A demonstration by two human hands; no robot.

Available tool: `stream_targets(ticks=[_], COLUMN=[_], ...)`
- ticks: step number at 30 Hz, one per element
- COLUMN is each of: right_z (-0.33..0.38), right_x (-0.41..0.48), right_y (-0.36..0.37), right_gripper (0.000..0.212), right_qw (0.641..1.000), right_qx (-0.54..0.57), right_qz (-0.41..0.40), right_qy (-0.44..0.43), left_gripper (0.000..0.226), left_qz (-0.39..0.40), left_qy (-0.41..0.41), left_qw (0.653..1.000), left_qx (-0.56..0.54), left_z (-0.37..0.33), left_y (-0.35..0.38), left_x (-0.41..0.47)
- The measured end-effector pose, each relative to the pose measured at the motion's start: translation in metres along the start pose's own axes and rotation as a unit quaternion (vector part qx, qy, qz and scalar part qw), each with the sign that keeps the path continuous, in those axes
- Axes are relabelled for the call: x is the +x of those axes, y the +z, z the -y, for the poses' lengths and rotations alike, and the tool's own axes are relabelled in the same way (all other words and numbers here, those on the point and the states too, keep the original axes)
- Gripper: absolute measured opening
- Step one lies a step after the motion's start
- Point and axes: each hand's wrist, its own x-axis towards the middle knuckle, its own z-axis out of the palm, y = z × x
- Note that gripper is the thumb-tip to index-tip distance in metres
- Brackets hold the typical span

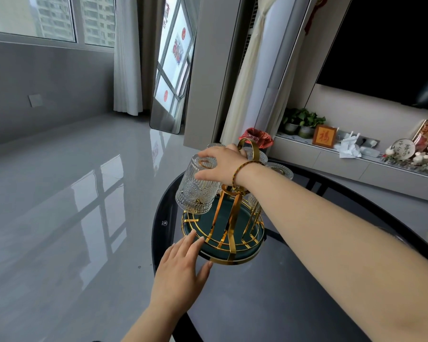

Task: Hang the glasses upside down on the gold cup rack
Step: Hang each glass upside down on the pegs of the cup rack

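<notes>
The gold cup rack point(229, 218) stands on a round green tray point(232, 253) on a dark table. My right hand point(220, 166) grips the base of an embossed clear glass point(195, 193), upside down and tilted, on the rack's left side. Other upside-down glasses hang on the rack: one at the right point(281, 170), one behind my hand point(253, 154), another partly hidden at the back point(214, 146). My left hand point(181, 270) lies flat with fingers spread, fingertips touching the tray's near-left rim.
The round dark table point(269, 292) ends just left of the tray, above a glossy grey floor. A low TV cabinet point(344, 159) with plants, frames and tissues runs along the right wall. A red bag point(256, 137) sits behind the rack. A mirror point(171, 82) leans at the back.
</notes>
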Motion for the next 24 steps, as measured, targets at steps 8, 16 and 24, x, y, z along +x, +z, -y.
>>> stream_targets(ticks=[8, 16, 24], right_z=[-0.001, -0.041, -0.158], right_x=[-0.006, -0.072, -0.159], right_y=[-0.001, -0.008, 0.045], right_gripper=[0.067, 0.042, 0.055], right_qw=[0.999, 0.956, 0.877], right_qx=[0.03, 0.065, 0.124], right_qz=[-0.038, -0.266, -0.459], right_qy=[-0.015, -0.102, 0.071], left_gripper=[0.054, 0.067, 0.049], left_qz=[0.009, 0.023, 0.102], left_qy=[0.009, 0.051, 0.186], left_qw=[1.0, 0.994, 0.969], left_qx=[-0.003, 0.09, 0.128], left_z=[0.001, -0.012, -0.075], left_y=[-0.001, -0.004, 0.018], left_x=[0.001, -0.012, -0.018])
